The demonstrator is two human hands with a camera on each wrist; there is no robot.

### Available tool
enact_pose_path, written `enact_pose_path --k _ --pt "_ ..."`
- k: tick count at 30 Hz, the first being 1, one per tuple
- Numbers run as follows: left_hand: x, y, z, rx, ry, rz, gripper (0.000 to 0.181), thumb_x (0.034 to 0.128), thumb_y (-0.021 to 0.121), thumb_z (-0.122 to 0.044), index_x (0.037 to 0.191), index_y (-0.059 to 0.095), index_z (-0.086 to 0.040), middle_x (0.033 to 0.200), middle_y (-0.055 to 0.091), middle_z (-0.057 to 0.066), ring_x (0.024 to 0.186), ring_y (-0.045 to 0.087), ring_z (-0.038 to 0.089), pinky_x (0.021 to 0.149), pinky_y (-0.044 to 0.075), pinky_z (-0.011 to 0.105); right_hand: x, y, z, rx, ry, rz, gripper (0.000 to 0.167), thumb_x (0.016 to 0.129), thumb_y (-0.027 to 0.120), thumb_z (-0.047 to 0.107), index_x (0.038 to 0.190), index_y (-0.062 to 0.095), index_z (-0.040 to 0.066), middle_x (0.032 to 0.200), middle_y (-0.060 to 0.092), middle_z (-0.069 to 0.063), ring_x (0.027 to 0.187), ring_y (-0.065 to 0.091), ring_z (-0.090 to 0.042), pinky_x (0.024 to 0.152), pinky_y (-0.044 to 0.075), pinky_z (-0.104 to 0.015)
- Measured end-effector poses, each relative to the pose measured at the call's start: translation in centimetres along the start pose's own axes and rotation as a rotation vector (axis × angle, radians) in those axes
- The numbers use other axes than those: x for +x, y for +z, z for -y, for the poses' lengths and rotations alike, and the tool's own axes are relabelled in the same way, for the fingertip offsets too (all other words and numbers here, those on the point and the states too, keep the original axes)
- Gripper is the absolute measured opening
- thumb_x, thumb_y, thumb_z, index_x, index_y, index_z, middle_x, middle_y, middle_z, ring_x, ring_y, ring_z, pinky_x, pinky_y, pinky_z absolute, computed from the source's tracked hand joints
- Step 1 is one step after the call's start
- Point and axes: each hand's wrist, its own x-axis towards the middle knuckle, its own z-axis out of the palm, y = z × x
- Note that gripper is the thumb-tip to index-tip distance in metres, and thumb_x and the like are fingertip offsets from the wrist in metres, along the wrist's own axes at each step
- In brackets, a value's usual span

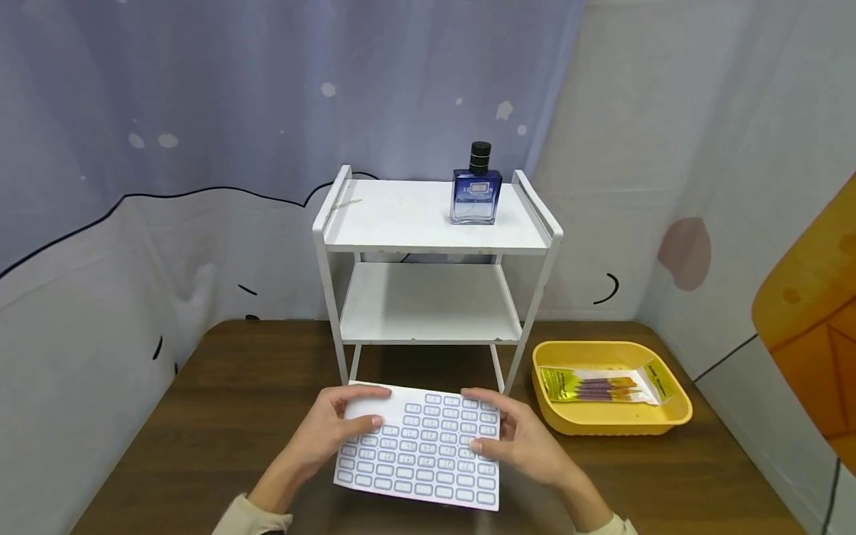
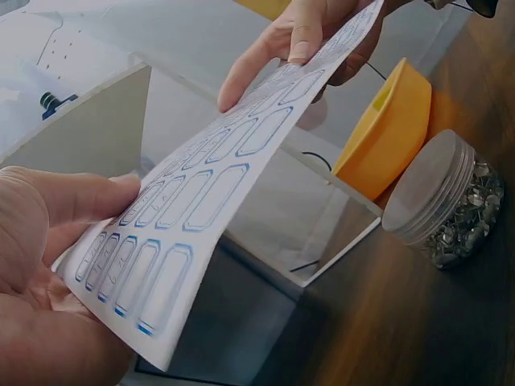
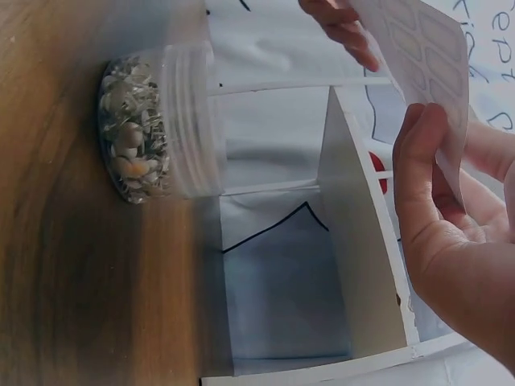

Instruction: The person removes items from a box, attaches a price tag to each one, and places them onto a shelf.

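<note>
A sheet of blue-framed sticker labels [image 1: 417, 464] is held up between both hands above the table. My left hand [image 1: 334, 423] pinches its left edge, thumb on the front; in the left wrist view the left hand [image 2: 56, 241] has its fingers behind the paper. My right hand [image 1: 528, 438] grips the right edge, the thumb on the labels. The upper left part of the sheet is bare of labels. On the top shelf stands a blue perfume bottle [image 1: 475, 197] with a black cap and a small label on its front.
A white two-tier shelf [image 1: 428, 297] stands at the table's back. To its right, a yellow tray [image 1: 608, 429] holds a yellow and white packet [image 1: 608, 385] of purple-orange sticks. A clear jar of thumbtacks [image 2: 451, 201], hidden in the head view, stands on the wooden table [image 1: 200, 431].
</note>
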Motion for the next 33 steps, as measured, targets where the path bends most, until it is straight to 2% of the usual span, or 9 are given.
enact_pose_path --k 5,11,18,21,25,28,33 --pt "0.0 0.3 -0.1 -0.022 -0.023 0.022 0.042 0.0873 0.069 0.000 0.127 0.061 0.011 0.112 0.068 0.017 0.076 0.073 0.016 0.066 0.061 0.033 -0.1 -0.3 0.1 0.027 -0.005 0.015 0.066 0.085 0.071 -0.005 0.142 0.040 -0.014 0.112 0.058 -0.041 0.090 0.070 -0.009 0.071 0.062 -0.038" --pt "-0.1 0.6 -0.4 -0.032 -0.044 0.073 0.041 0.0887 0.066 0.001 0.128 0.059 0.013 0.117 0.064 0.019 0.078 0.073 0.016 0.068 0.061 0.032 0.1 -0.9 0.9 -0.119 -0.021 -0.047 0.058 0.085 0.073 -0.001 0.138 0.049 -0.006 0.100 0.063 -0.027 0.082 0.067 -0.007 0.067 0.059 -0.027" --pt "0.3 1.2 -0.7 -0.037 -0.058 0.086 0.042 0.0894 0.065 0.001 0.130 0.059 0.010 0.123 0.062 0.019 0.079 0.072 0.016 0.067 0.061 0.032 0.9 -0.7 1.7 -0.273 -0.029 -0.054 0.054 0.088 0.075 0.010 0.138 0.054 0.004 0.104 0.067 -0.014 0.090 0.065 -0.010 0.081 0.055 -0.024" --pt "0.5 1.4 -0.8 -0.033 -0.044 0.108 0.043 0.0891 0.065 0.000 0.131 0.060 0.008 0.127 0.060 0.021 0.081 0.072 0.016 0.069 0.061 0.032 1.4 -0.5 2.1 -0.372 -0.048 -0.040 0.053 0.089 0.075 0.015 0.137 0.056 0.007 0.103 0.069 -0.007 0.092 0.065 -0.011 0.089 0.055 -0.028" --pt "0.4 1.4 -0.7 -0.026 -0.026 0.134 0.043 0.0882 0.065 0.002 0.130 0.059 0.010 0.122 0.061 0.022 0.080 0.072 0.015 0.067 0.061 0.031 1.8 -0.2 2.8 -0.489 -0.084 -0.027 0.053 0.088 0.076 0.015 0.137 0.056 0.008 0.100 0.070 0.001 0.093 0.065 -0.010 0.096 0.054 -0.034" --pt "0.5 1.5 -0.7 -0.030 -0.022 0.146 0.043 0.0881 0.064 0.004 0.130 0.059 0.010 0.116 0.063 0.020 0.079 0.072 0.015 0.066 0.061 0.031 1.9 0.1 3.3 -0.510 -0.104 -0.017 0.049 0.088 0.076 0.014 0.134 0.059 0.010 0.106 0.071 0.002 0.095 0.065 -0.009 0.096 0.053 -0.033" --pt "0.7 1.8 -0.8 -0.063 -0.015 0.181 0.044 0.0891 0.063 0.003 0.132 0.057 0.011 0.111 0.066 0.019 0.080 0.073 0.017 0.068 0.061 0.032 2.2 0.8 3.4 -0.511 -0.200 -0.007 0.035 0.089 0.074 0.016 0.123 0.067 0.011 0.115 0.071 -0.001 0.101 0.065 -0.012 0.092 0.054 -0.032"
